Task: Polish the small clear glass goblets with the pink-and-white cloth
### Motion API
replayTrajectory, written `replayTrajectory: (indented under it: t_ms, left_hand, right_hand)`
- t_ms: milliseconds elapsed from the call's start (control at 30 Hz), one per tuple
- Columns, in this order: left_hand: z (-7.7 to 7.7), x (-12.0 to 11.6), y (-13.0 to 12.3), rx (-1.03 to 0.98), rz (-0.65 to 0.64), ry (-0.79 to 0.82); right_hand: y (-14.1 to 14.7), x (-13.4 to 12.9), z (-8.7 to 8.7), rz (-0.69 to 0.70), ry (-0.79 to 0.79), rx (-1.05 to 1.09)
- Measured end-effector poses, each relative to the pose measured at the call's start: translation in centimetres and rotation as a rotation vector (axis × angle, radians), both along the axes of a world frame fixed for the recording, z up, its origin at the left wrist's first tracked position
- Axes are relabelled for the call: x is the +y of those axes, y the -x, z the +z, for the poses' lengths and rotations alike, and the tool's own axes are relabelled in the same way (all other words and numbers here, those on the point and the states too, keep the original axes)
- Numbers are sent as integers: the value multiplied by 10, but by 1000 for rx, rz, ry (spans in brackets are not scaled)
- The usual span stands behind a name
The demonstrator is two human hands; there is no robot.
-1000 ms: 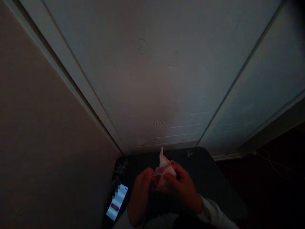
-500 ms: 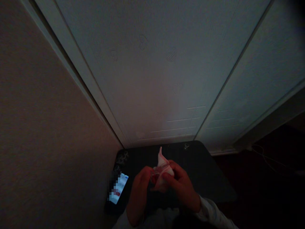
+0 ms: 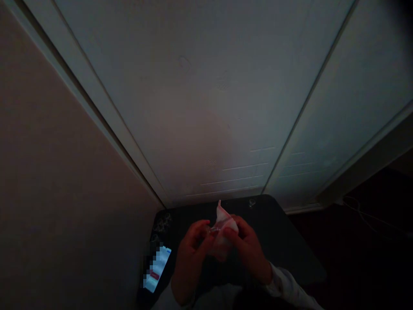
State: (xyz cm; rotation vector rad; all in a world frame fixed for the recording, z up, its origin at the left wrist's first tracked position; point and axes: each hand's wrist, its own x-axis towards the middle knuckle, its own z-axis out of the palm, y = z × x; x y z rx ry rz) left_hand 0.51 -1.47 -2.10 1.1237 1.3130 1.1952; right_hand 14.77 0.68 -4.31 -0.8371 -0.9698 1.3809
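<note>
My left hand (image 3: 190, 254) pinches a small clear, glassy-looking piece (image 3: 212, 230), whose exact kind the dim light hides. My right hand (image 3: 250, 249) is closed around a pinkish-white cloth (image 3: 222, 215), thumb on top, with one corner sticking up. The cloth is wrapped against the right part of the clear piece. Both hands meet above a dark table (image 3: 277, 245), and a red glow tints the fingers.
A lit phone (image 3: 159, 267) lies at the table's left side. Behind it are several small clear pieces (image 3: 164, 221); another clear piece (image 3: 252, 202) sits near the back edge. White panels (image 3: 200, 129) rise behind the table. A pale cable (image 3: 358, 209) runs along the right.
My left hand's fingers have shifted and now spread more over the clear piece. The cloth stays in my right hand. The camera view has moved slightly, and the phone's screen looks different.
</note>
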Motion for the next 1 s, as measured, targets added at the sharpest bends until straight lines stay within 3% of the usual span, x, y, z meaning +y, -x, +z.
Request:
replayTrajectory:
  t_ms: [333,533,733,867,1000]
  left_hand:
    - [18,26,-7,102,-36,-16]
    - [12,33,-7,196,-74,-7]
    - [2,23,-3,186,-20,107]
    - [3,9,0,190,25,27]
    - [-4,-1,3,-5,69,-30]
  right_hand:
    - [-2,23,-2,-21,-107,-61]
    - [-4,23,-4,25,-174,-105]
    - [-1,13,-9,52,-212,-195]
    - [3,4,-10,43,-150,-172]
    - [3,-2,-9,31,-35,-135]
